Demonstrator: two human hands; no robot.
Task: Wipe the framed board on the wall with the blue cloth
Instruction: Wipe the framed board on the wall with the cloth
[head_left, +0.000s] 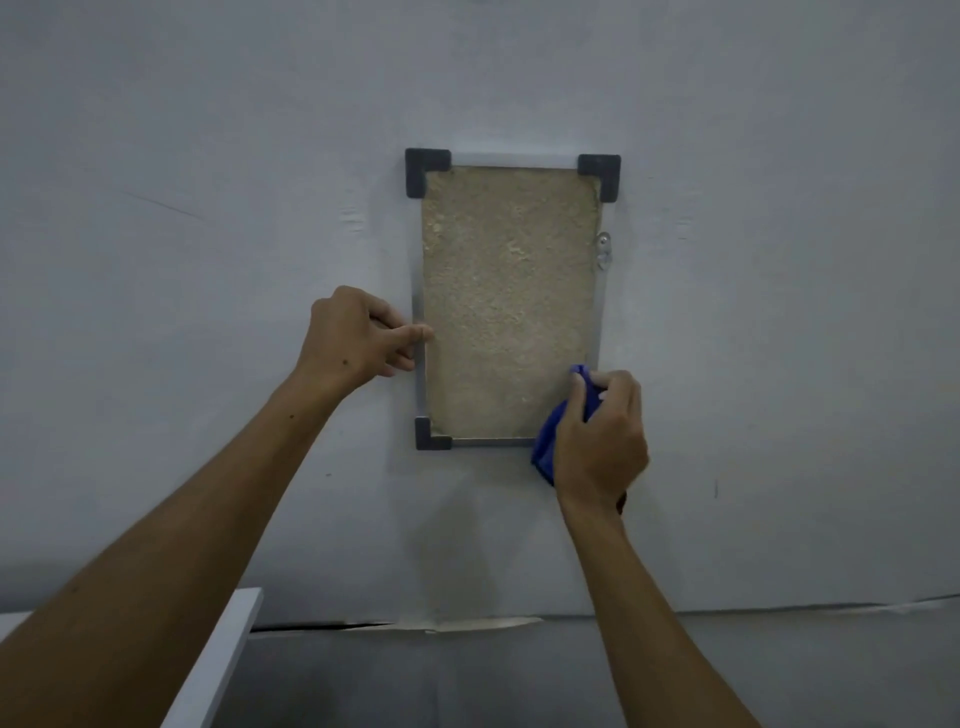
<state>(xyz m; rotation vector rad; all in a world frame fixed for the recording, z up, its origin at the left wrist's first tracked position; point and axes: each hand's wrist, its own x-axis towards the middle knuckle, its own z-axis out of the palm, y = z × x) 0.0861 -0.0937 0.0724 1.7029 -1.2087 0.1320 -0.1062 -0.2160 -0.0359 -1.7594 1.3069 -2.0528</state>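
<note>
A framed board (509, 291) hangs upright on the pale wall, tan and rough inside a thin metal frame with dark corner caps. My left hand (358, 332) grips the frame's left edge about halfway down, thumb lying on the front. My right hand (597, 431) holds the bunched blue cloth (550, 441) against the board's bottom right corner. The hand and cloth hide that corner and its cap.
A small metal hanger bracket (603, 249) sticks out on the frame's right side. A white ledge (228, 654) juts in at the lower left. Below the wall runs a seam with peeling tape (467, 623) above a grey surface.
</note>
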